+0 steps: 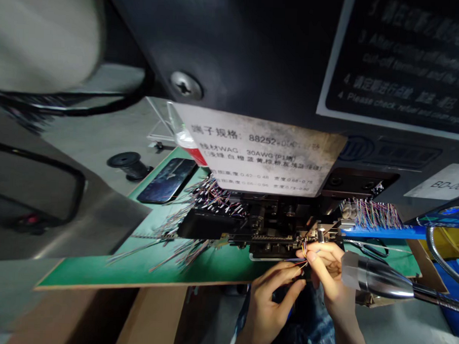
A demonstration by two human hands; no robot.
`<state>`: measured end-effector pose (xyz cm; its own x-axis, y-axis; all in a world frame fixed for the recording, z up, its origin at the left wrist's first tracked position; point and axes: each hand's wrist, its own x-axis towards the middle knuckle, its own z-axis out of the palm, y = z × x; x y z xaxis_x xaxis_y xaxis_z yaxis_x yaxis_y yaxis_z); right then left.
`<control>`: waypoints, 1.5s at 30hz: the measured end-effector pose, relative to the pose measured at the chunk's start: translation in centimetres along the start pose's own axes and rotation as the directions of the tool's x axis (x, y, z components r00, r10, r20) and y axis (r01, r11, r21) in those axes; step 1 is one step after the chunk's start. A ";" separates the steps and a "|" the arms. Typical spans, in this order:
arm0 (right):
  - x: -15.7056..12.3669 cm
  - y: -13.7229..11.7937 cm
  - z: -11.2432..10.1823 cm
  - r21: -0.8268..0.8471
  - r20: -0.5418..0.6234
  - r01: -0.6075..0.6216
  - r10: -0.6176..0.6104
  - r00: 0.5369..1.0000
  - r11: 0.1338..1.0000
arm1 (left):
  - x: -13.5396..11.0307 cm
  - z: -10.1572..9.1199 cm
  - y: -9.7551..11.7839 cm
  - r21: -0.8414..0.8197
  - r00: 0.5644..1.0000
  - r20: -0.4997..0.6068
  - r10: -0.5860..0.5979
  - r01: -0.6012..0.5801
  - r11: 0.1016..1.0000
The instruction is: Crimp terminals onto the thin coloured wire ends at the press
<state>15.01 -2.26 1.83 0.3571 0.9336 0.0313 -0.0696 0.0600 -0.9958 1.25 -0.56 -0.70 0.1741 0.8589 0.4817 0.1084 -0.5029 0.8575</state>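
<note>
green mat (134, 269) below; my left hand (269, 305) and right hand (327, 270) pinch fine wires (300, 264) at five o'clock of the crimp press (272, 229); so close, a slip might nip my fingertips.

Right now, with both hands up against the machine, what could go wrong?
The right hand sits close against the machine; a stroke could pinch it. The wires, pinched by it and the left hand, could tangle or go in crooked. The lamp beside the right hand could get knocked.
</note>
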 end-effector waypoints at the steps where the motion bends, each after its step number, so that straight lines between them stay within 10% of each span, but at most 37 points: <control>1: 0.0 0.0 0.0 -0.011 0.007 0.001 -0.001 1.000 1.000 | 0.0 0.0 0.0 -0.006 1.000 -0.004 0.001 -0.001 1.000; 14: -0.5 -0.5 -1.2 -0.192 0.112 0.252 -0.234 0.966 0.949 | -1.4 -1.6 -1.0 -0.159 0.983 0.122 -0.137 0.155 0.975; 22: -0.8 -0.1 -1.3 -0.028 0.072 0.050 -0.048 0.996 0.998 | -0.8 -0.7 -0.7 -0.162 0.989 0.097 -0.110 0.124 0.979; 45: 0.0 0.2 -0.3 -0.029 -0.020 0.013 -0.013 1.000 1.000 | 0.1 0.4 -0.2 0.048 0.997 -0.046 0.064 -0.062 0.997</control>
<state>15.26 -2.33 1.64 0.3767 0.9254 0.0426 -0.0382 0.0614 -0.9974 1.62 -0.40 -0.91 0.1352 0.8283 0.5437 0.1441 -0.5593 0.8163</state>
